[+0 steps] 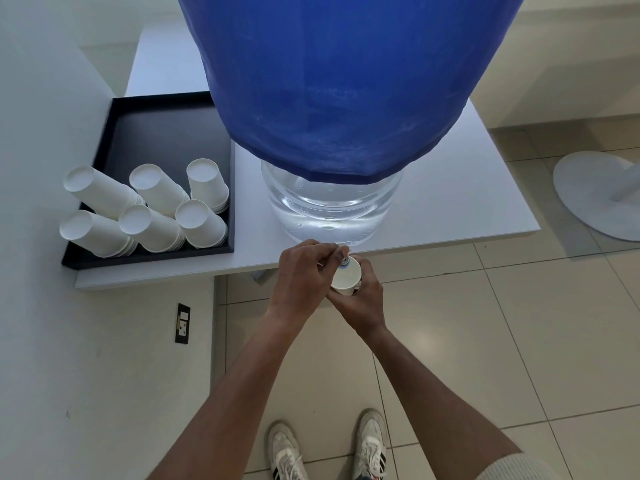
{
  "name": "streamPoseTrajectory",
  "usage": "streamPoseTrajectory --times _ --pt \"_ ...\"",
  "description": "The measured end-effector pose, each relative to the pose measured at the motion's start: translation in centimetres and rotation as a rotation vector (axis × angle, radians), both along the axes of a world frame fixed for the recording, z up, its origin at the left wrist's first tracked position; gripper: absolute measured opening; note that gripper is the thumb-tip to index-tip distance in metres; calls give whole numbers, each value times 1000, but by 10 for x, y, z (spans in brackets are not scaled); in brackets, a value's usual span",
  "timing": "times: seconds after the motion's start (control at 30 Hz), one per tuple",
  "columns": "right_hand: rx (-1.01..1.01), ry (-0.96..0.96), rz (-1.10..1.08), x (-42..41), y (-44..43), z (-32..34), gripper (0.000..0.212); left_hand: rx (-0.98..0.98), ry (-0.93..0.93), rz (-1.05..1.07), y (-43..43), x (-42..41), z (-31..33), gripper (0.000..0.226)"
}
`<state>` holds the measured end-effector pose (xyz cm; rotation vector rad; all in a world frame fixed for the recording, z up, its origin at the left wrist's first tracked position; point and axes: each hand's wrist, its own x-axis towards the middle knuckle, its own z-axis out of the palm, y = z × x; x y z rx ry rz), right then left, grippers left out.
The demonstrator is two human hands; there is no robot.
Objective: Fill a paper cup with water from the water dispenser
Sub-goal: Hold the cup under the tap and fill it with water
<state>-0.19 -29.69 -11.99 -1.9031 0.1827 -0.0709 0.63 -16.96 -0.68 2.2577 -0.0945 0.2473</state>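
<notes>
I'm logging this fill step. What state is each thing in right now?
Paper cup: upright, held under the tap; fill level hidden.
Right hand: gripping the paper cup.
Left hand: fingers on the tap.
Water bottle: holds water, blue cover on top.
Cup stacks: upside down in the black tray.

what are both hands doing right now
Left hand: closed, fingers pinched on the small tap at the clear water bottle's base.
Right hand: closed around the white paper cup.

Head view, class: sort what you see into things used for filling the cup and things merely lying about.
In use: cup, tap, water bottle, left hand, right hand.

Lying about: cup stacks, black tray, wall socket, fan base.
</notes>
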Motion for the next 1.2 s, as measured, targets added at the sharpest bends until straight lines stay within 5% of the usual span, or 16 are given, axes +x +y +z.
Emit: streamPoseTrajectory --times 1.2 --pt "27 8 -13 -5 -2 10 58 -165 339 41 7 7 11 25"
